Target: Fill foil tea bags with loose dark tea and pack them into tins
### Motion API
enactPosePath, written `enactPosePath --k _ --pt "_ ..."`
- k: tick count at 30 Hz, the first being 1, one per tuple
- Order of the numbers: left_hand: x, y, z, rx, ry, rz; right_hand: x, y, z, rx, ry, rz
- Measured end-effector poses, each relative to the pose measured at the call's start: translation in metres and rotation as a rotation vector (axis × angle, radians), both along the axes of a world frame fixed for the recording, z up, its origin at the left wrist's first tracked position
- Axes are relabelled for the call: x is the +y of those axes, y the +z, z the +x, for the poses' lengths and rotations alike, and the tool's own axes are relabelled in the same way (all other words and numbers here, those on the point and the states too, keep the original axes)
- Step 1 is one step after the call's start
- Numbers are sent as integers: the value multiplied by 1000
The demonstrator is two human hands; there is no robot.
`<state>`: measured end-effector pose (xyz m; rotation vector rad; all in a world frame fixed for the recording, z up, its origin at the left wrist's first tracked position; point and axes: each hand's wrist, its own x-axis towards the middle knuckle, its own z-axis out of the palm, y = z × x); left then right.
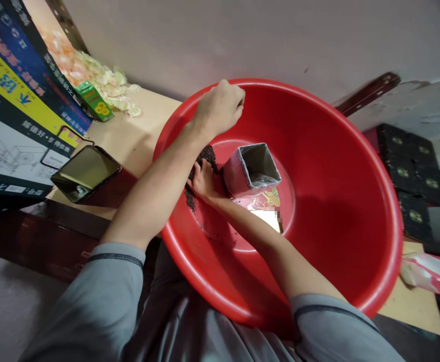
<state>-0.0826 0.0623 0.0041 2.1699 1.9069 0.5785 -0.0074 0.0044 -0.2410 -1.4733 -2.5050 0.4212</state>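
Observation:
A large red plastic basin (340, 201) fills the middle of the view. My left hand (222, 108) is closed at its far left rim, fingers curled down; what they hold, if anything, is hidden. Down in the basin, my right hand (204, 183) has its fingers spread and touching a pile of dark, crumbly leaf-like material (207, 155). Right of that hand stands an open square container (237, 176) with a silvery inside, tilted toward me. A red and gold printed piece (270, 197) and a bright white patch (265, 220) show in front of it.
An open rectangular tin (86, 173) lies on the wooden surface (129, 125) at left, by a large printed carton (20, 100). Nearby are a small green box (95, 102) and pale artificial flowers (107, 80). Black square packs (412, 171) and a red-white bag (431, 272) are at right.

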Motion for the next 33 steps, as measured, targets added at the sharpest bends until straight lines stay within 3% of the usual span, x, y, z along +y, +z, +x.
enactPosePath --k 10,19,27,33 --pt "5 -5 -4 -57 -42 -60 12 16 -8 56 -32 -54" --pt "0 -3 0 -13 -69 -24 29 18 -7 329 -35 -157" --pt "1 -1 -3 -4 -72 -61 28 18 -13 671 -243 -242" --pt "4 -3 -9 -19 101 -38 11 41 -15 935 -248 -307"
